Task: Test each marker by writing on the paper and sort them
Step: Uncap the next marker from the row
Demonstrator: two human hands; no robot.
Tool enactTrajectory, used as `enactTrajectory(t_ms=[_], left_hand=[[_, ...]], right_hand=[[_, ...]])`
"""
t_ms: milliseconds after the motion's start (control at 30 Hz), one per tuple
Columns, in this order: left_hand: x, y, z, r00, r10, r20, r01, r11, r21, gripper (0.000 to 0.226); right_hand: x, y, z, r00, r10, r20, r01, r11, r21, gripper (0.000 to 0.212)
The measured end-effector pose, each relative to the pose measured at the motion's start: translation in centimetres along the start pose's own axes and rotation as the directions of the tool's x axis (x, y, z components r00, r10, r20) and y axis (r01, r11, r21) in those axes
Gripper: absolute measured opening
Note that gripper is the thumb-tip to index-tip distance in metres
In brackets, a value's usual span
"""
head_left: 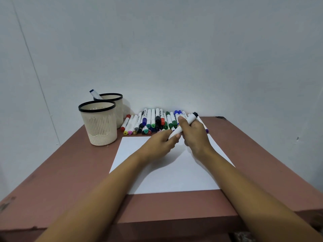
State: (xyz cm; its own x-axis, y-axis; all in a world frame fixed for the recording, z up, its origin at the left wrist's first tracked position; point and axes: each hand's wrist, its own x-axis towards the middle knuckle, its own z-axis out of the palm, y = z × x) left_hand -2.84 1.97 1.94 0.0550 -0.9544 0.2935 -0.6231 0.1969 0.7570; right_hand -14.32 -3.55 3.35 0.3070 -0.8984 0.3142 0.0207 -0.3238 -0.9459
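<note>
Fingers of the right hand curl round the barrel of a white marker just right of the frame's centre, thumb on its near side. The marker is held tilted above the far edge of the paper, its black cap pointing up and to the right. The left hand meets it from the left and pinches the lower end between its fingers and thumb.

The white sheet lies flat on the reddish-brown tabletop. Behind it, against the wall, lies a pile of markers with caps of many colours. At centre left stand two cream mesh cups with black rims, the front cup just before the rear cup, and a blue-tipped marker leans out of the rear one.
</note>
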Motion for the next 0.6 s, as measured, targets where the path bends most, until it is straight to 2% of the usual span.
enactTrajectory(t_ms=[100, 367, 533, 600], left_hand=[[-0.4, 0.5, -0.2, 0.999, 0.022, 0.028, -0.017, 0.985, -0.174, 0.023], [-0.9, 1.3, -0.6, 0.998, -0.043, 0.053, 0.058, 0.938, -0.343, 0.024], [-0.9, 1.3, -0.7, 0.996, -0.072, 0.052, 0.087, 0.923, -0.374, 0.026], [-0.8, 1.1, -0.8, 0.997, -0.072, 0.017, 0.073, 0.956, -0.283, 0.026]], right_hand=[[0.0, -0.2, 0.0, 0.999, -0.014, 0.049, 0.012, 0.999, 0.043, 0.033], [-0.2, -0.7, -0.3, 0.992, -0.062, 0.106, 0.051, 0.993, 0.111, 0.032], [-0.3, -1.0, -0.4, 0.992, -0.077, 0.103, 0.064, 0.991, 0.122, 0.031], [-0.4, -1.0, -0.4, 0.992, -0.091, 0.082, 0.085, 0.994, 0.071, 0.030]])
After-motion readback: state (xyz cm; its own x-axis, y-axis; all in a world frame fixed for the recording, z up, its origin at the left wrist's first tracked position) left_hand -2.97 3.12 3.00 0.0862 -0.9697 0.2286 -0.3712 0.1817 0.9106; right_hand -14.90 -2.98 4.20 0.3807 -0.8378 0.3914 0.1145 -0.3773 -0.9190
